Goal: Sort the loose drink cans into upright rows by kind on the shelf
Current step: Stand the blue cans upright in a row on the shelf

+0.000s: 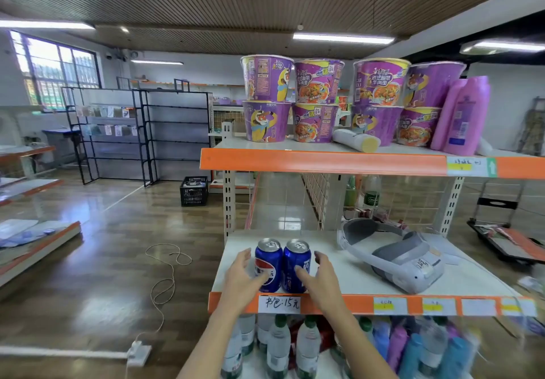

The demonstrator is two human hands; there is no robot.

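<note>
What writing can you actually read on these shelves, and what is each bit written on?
"书包:15元": handwritten white tag on the middle shelf's orange edge.
"老坛酸菜牛肉面": purple noodle tubs on the top shelf.
Pepsi globe logo, lettering cut off: left blue can; the right blue can shows only part of its lettering.
Too small or blurred: yellow price tags, top shelf tag, pink bottle, water bottles, headset sticker.

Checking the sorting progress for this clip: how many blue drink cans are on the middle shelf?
2. The left blue can and the right blue can stand upright side by side at the middle shelf front, between the left hand and right hand. No others show there.
</note>
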